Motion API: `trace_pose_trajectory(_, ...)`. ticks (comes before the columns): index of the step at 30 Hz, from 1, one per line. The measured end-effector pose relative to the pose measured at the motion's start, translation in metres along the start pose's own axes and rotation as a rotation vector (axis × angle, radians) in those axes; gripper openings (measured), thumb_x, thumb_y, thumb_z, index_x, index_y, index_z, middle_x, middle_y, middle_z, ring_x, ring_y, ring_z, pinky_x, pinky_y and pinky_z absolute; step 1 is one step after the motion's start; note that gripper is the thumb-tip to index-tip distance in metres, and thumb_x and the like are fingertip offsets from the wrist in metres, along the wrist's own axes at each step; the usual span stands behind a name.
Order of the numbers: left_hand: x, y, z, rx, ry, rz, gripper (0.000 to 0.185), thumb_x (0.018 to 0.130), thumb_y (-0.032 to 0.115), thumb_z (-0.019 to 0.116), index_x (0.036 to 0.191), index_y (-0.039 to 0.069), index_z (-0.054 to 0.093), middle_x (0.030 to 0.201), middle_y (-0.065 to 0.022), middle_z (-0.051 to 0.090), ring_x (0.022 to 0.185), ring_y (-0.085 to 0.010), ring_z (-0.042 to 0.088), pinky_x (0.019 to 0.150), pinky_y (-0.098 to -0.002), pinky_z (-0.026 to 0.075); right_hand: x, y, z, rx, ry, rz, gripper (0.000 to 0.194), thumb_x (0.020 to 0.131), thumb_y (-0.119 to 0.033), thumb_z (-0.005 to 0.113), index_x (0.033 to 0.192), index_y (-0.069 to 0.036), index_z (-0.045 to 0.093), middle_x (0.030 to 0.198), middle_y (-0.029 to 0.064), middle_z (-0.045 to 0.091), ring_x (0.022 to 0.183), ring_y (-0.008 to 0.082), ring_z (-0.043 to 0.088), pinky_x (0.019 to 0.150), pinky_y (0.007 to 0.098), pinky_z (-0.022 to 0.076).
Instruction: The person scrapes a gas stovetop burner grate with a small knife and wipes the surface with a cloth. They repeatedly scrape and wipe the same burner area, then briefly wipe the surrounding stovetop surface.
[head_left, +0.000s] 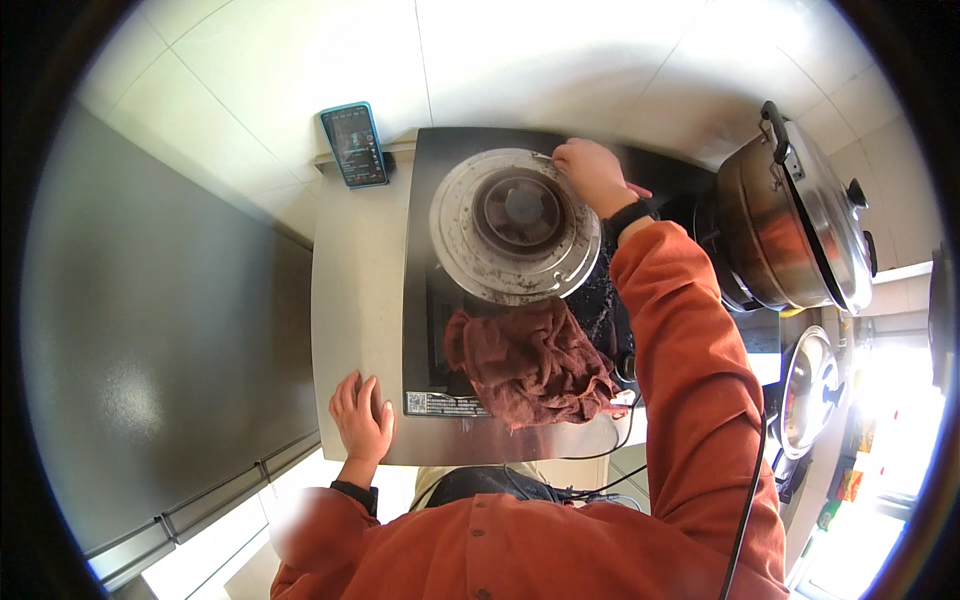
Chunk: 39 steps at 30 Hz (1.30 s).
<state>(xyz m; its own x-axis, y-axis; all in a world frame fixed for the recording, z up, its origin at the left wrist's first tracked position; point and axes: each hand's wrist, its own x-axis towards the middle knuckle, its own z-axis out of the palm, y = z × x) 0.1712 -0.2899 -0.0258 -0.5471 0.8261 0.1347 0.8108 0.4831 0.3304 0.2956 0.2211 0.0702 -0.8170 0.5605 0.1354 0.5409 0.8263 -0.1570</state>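
Observation:
My right hand (595, 174) has its fingers curled at the far right rim of a round, stained metal burner plate (457, 232). The plate rings a dark burner (523, 206) on a black gas hob (431, 169). A short red piece (639, 191) shows beside my right wrist; what it belongs to is hidden. Just in front of the plate lies a crumpled, brownish-red cloth (536, 364), spread over the hob's front part. My left hand (361, 416) rests with fingers apart on the steel counter (352, 300), near its front edge, and holds nothing.
A phone (354, 146) with a lit screen leans against the tiled wall. To the right, a large lidded steel pot (772, 225) stands on the hob. Farther right sits a shiny metal lid (806, 390). A grey cabinet-like surface (165, 300) borders the left; cables (611, 454) hang in front.

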Motion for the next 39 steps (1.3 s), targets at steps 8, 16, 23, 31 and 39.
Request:
trace_pose_trajectory(8, -0.002, -0.002, 0.002, 0.008, 0.013, 0.007, 0.050, 0.080, 0.027, 0.063, 0.127, 0.012, 0.053, 0.136, -0.0176, 0.046, 0.125, -0.0368, 0.041, 0.106, -0.0517, 0.028, 0.016, -0.018, 0.008, -0.209, -0.016, 0.066, 0.017, 0.085, -0.011, 0.054, 0.086, -0.006, 0.071, 0.094, 0.0156, 0.068, 0.093, 0.0335, 0.067, 0.081, 0.0429, 0.0538)
trace_pose_trajectory(16, -0.002, -0.002, 0.002, 0.006, 0.012, 0.011, 0.051, 0.080, 0.027, 0.063, 0.127, 0.012, 0.053, 0.136, -0.0172, 0.046, 0.125, -0.0364, 0.041, 0.106, -0.0514, 0.028, -0.007, 0.008, -0.006, 0.129, 0.115, 0.146, 0.016, 0.083, -0.017, 0.064, 0.094, -0.008, 0.071, 0.091, 0.0153, 0.069, 0.090, 0.0347, 0.066, 0.081, 0.0442, 0.0516)
trace_pose_trajectory(23, -0.001, -0.003, 0.002, 0.040, 0.003, 0.017, 0.051, 0.080, 0.026, 0.064, 0.127, 0.012, 0.053, 0.136, -0.0169, 0.046, 0.126, -0.0359, 0.041, 0.106, -0.0512, 0.027, -0.019, 0.017, -0.009, 0.306, 0.002, 0.140, 0.019, 0.083, -0.021, 0.066, 0.095, -0.005, 0.069, 0.088, 0.0171, 0.069, 0.088, 0.0369, 0.064, 0.078, 0.0443, 0.0498)
trace_pose_trajectory(31, -0.002, -0.002, 0.003, 0.041, 0.003, 0.015, 0.050, 0.080, 0.026, 0.064, 0.127, 0.011, 0.053, 0.136, -0.0167, 0.046, 0.126, -0.0357, 0.041, 0.106, -0.0513, 0.027, -0.009, 0.013, -0.001, 0.292, -0.016, 0.084, 0.018, 0.083, -0.020, 0.064, 0.092, -0.005, 0.067, 0.086, 0.0191, 0.067, 0.087, 0.0398, 0.062, 0.077, 0.0467, 0.0484)
trace_pose_trajectory(39, -0.002, -0.003, 0.003, 0.021, 0.005, 0.019, 0.051, 0.080, 0.026, 0.064, 0.127, 0.011, 0.053, 0.136, -0.0166, 0.045, 0.126, -0.0359, 0.041, 0.106, -0.0513, 0.027, -0.010, 0.007, -0.001, 0.260, -0.059, 0.126, 0.017, 0.083, -0.019, 0.065, 0.093, -0.005, 0.066, 0.090, 0.0198, 0.066, 0.090, 0.0403, 0.062, 0.078, 0.0462, 0.0486)
